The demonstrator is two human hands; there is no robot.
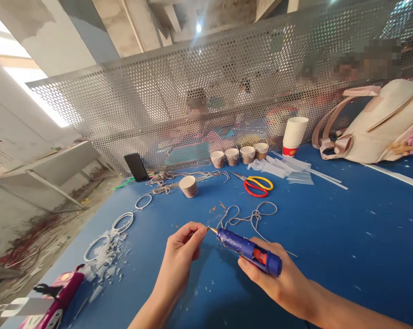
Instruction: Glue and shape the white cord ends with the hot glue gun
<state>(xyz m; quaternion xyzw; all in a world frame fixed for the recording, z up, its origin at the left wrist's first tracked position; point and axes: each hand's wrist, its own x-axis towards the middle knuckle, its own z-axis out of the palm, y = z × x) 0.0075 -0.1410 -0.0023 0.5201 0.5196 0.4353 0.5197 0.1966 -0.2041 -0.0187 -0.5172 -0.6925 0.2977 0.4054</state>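
My right hand point(278, 278) is wrapped round a blue glue gun point(238, 244), whose metal nozzle points left. My left hand point(187, 242) is closed in a pinch at the nozzle tip, on the end of a thin grey cord as far as I can tell. Loops of grey cord point(256, 214) lie on the blue table just beyond the gun. A wrapped cup point(189, 186) stands farther back, left of scissors point(257, 186) with red and yellow handles.
Several small wrapped cups point(232, 156) line the perforated metal screen point(141, 100). Stacked paper cups point(294, 135), white strips point(288, 169) and a pale bag point(381, 121) are at right. Left are a phone point(136, 167), white rings point(123, 222), scraps and a magenta object point(69, 288).
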